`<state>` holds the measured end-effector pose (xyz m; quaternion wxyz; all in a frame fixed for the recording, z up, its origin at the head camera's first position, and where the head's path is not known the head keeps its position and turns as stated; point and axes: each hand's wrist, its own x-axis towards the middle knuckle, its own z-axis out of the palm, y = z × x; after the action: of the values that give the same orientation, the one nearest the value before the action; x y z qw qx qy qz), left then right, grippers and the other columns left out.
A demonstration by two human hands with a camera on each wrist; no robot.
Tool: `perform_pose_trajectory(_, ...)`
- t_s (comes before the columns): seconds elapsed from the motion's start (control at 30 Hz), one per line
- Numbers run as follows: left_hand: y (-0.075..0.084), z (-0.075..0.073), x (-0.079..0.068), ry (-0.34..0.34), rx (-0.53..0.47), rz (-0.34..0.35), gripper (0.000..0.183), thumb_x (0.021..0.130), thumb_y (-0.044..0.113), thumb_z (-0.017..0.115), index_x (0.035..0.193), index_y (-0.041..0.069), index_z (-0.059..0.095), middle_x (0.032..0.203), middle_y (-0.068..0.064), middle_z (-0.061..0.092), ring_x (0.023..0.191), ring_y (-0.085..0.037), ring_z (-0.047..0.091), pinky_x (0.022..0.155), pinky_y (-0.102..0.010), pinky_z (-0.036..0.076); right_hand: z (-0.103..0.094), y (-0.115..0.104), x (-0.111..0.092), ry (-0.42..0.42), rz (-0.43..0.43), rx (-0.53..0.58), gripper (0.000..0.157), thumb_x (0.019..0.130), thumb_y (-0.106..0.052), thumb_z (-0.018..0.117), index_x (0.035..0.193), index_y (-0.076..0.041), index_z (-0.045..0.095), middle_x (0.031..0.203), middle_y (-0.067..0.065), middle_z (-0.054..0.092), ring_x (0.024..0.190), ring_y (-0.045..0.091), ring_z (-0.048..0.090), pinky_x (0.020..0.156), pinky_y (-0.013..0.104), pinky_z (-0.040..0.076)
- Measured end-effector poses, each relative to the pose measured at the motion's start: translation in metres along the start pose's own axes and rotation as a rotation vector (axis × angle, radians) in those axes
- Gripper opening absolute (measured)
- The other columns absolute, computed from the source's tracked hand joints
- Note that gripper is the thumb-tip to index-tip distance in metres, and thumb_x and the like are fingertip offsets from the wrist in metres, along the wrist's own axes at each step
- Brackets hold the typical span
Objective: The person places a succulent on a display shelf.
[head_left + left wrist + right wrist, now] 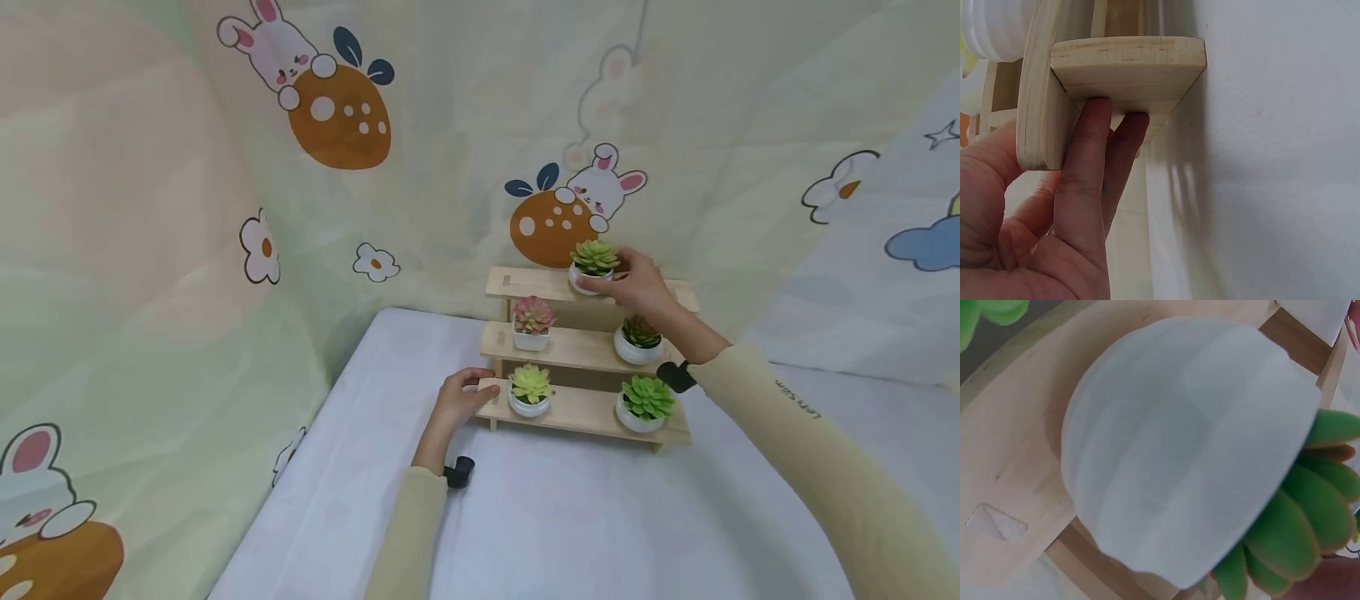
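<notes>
A three-step wooden plant stand [585, 411] stands on a white-covered table. My left hand [459, 402] grips the left end of its lowest step, thumb on top; in the left wrist view its fingers [1085, 162] reach under the board, against the support. On the top step, my right hand [641, 287] pinches a light green succulent in a white pot [592, 282] between thumb and fingers. The right wrist view is mostly filled by a ribbed white pot [1185, 437] with a red-tipped green succulent [1285, 531]; only a sliver of the hand shows.
On the middle step are a pink succulent [533, 317] at left and a dark green one [641, 332] beneath my right forearm. A yellow-green succulent [530, 385] and a bright green one [647, 398] occupy the lowest step. Rabbit-printed cloth [450, 125] hangs behind.
</notes>
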<state>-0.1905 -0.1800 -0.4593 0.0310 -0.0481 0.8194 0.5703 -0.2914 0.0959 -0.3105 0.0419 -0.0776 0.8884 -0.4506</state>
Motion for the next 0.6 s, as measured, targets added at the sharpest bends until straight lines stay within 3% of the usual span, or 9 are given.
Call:
perform_pose_trajectory(0.23,-0.001,0.001,0.005,-0.018,0.002,0.009,0.03,0.089,0.019,0.073,0.116,0.006,0.068,0.114,-0.012,0.065,0.119,-0.03,0.052,0.097,-0.049,0.042,-0.002,0.002,-0.002,-0.024,0.017,-0.01,0.078,0.087,-0.044,0.071,0.14,0.003,0.037,0.131,0.024,0.047,0.113,0.035,0.051,0.085,0.04,0.051)
perform_pose_trajectory(0.37,-0.004,-0.005,0.007,-0.042,0.004,0.031,0.032,0.089,0.019,0.073,0.116,0.004,0.068,0.117,-0.013,0.064,0.118,-0.031,0.052,0.096,-0.049,0.042,-0.003,0.003,-0.006,-0.03,0.055,0.004,0.086,0.087,-0.044,0.071,0.146,0.001,0.029,0.144,0.024,0.037,0.125,0.039,0.042,0.096,0.048,0.046)
perform_pose_trajectory(0.47,-0.01,-0.014,0.008,-0.056,-0.02,0.031,0.036,0.089,0.023,0.073,0.119,0.005,0.066,0.122,-0.014,0.062,0.117,-0.03,0.054,0.095,-0.046,0.045,-0.006,0.002,-0.014,-0.031,0.058,0.02,0.089,0.087,-0.049,0.069,0.149,-0.002,0.025,0.151,0.022,0.03,0.128,0.039,0.041,0.097,0.048,0.046)
perform_pose_trajectory(0.6,-0.016,-0.036,0.006,-0.034,-0.063,0.006,0.052,0.09,0.037,0.071,0.13,0.005,0.058,0.129,-0.016,0.058,0.116,-0.032,0.058,0.091,-0.043,0.05,-0.012,0.003,-0.033,-0.009,0.008,0.035,0.084,0.09,-0.052,0.064,0.15,-0.004,0.028,0.152,0.02,0.031,0.121,0.036,0.045,0.088,0.04,0.047)
